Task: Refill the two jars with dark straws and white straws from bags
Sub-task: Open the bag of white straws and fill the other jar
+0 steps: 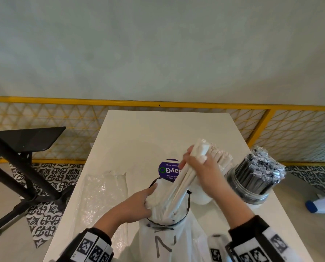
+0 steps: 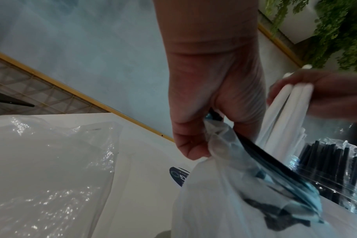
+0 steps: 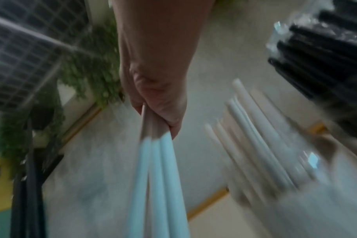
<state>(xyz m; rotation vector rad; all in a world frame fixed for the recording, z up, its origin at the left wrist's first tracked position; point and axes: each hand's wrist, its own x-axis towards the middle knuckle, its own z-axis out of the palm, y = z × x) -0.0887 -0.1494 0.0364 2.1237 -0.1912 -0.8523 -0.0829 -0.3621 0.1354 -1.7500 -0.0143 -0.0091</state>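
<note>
A white surface (image 1: pixel 139 133) bore a round purple sticker (image 1: pixel 167 168) near its middle. Behind it ran a yellow-framed lattice railing (image 1: pixel 44 120) below a pale blue-grey wall (image 1: pixel 158 44). To the left stood a black table (image 1: pixel 25 140) on a patterned black-and-white floor (image 1: pixel 50 174). Green foliage (image 2: pixel 332 29) hung overhead.

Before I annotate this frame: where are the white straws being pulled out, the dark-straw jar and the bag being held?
white straws (image 1: pixel 184 178): head view, mid-bundle below the right hand.
dark-straw jar (image 1: pixel 250 193): head view, clear wall.
bag (image 2: pixel 220 141): left wrist view, gathered mouth beside the thumb.
</note>
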